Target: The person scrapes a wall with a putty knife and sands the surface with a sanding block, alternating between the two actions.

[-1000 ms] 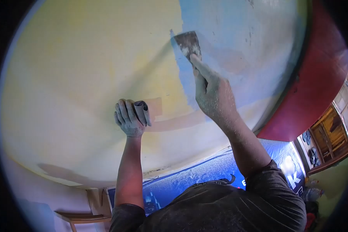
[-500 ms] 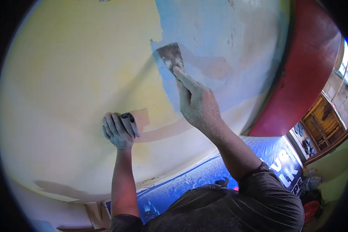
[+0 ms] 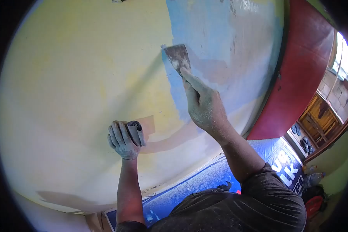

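My right hand (image 3: 205, 106) grips a putty knife (image 3: 178, 58), its wide metal blade smeared with white. The blade's edge rests against the painted wall (image 3: 77, 77), at the border between yellowish paint and a light blue patch (image 3: 199, 29). The handle is mostly hidden in my fist. Lower and to the left, my left hand (image 3: 122, 141) is closed around a rolled grey sheet (image 3: 137, 133) that looks like sandpaper, close against the wall. Pale dust coats both hands.
A blue printed banner (image 3: 205, 174), dusted with white, lies along the wall's foot. On the right hangs a red panel (image 3: 288, 73). Beyond it are a doorway with footwear (image 3: 306, 145), a wooden structure (image 3: 323, 120) and plastic bottles (image 3: 313, 178).
The view has shifted, so wall and hands appear farther right. Against the wall, the putty knife has moved slightly up along the paint border. My left hand keeps its hold on the rolled sheet.
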{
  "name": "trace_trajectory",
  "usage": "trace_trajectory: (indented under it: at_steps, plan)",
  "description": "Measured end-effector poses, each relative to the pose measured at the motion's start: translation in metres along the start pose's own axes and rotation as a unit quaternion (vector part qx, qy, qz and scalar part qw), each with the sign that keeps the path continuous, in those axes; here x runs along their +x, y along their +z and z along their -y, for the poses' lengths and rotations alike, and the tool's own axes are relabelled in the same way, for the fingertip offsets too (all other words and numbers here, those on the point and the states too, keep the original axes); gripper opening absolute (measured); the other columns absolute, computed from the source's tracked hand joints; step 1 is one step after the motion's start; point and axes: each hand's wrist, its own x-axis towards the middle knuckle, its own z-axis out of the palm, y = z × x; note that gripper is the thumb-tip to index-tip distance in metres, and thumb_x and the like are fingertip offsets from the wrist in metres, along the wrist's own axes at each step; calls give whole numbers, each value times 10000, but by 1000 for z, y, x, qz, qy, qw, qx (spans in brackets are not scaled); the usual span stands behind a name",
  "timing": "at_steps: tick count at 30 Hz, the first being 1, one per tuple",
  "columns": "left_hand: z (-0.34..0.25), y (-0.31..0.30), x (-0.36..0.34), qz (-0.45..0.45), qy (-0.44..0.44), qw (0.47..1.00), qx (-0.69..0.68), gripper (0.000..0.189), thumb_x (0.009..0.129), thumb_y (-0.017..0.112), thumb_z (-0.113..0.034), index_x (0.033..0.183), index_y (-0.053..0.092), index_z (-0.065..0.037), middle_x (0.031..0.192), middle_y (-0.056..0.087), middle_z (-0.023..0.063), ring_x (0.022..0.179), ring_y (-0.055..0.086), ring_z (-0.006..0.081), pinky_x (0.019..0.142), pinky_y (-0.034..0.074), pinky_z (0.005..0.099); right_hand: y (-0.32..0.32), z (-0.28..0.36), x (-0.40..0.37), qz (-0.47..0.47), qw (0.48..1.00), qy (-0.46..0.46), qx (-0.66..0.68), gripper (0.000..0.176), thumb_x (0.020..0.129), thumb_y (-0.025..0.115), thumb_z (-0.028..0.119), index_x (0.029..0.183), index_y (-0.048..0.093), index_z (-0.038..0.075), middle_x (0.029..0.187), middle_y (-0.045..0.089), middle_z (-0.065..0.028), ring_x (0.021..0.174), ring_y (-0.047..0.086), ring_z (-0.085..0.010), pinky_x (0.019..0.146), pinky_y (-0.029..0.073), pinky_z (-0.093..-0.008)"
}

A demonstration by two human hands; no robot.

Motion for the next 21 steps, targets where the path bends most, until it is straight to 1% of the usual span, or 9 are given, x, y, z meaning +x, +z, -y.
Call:
trace_trajectory:
  at_steps: [2,3,5,8,11,14,17,21]
  plan:
    - [2,-1,-1,4,10,1000,1,612,1133,615,-404,1536,617,57,1574,645,324,1472,602,526,1233,433,596,3,-8,-11,-7,1000,-16,15,392,1160,599,115,1531,697,38,1210,762,-345,1081,756,-536,913,620,-534]
    - [2,-2,0,6,15,1000,2,628,1129,623,-412,1534,620,67,1581,642,328,1477,598,523,1234,434,590,3,-4,-7,1,1000,7,16,389,1162,602,117,1529,700,34,1217,761,-346,1087,766,-526,913,620,-518]
    - [-1,-5,7,-2,1,1000,-8,637,1123,636,-424,1543,630,55,1576,647,325,1482,599,502,1243,428,575,-1,6,1,17,998,60,20,384,1165,607,123,1523,706,27,1231,760,-348,1098,786,-505,913,621,-485]
    - [3,-4,6,0,4,1000,-6,644,1120,645,-427,1548,631,54,1581,648,319,1484,601,489,1243,423,569,0,13,6,-4,998,51,41,384,1163,617,128,1521,713,27,1233,762,-347,1070,823,-454,910,614,-438]
    - [4,-7,3,2,3,1000,-17,637,1120,649,-416,1552,628,52,1583,649,313,1485,599,486,1239,419,568,-1,7,-7,11,997,67,33,386,1166,616,130,1525,710,25,1246,760,-348,1036,834,-414,918,612,-427]
    - [2,-6,5,3,-1,1000,-23,630,1124,643,-408,1560,623,47,1587,648,308,1486,598,484,1234,420,566,3,1,-4,-10,999,30,23,382,1167,617,129,1523,714,28,1240,758,-354,1005,831,-401,918,611,-422]
    - [4,-9,8,1,7,1000,-23,637,1127,637,-419,1570,618,38,1593,644,306,1485,599,480,1231,421,563,-5,19,10,5,996,83,44,377,1169,620,141,1515,718,25,1242,755,-357,1038,837,-398,917,613,-431]
    - [5,-6,-1,7,4,1000,-26,652,1127,633,-444,1578,616,28,1606,637,298,1486,597,476,1235,417,557,2,1,-10,-11,999,44,23,375,1168,617,148,1506,722,24,1251,757,-356,1092,830,-423,926,614,-431]
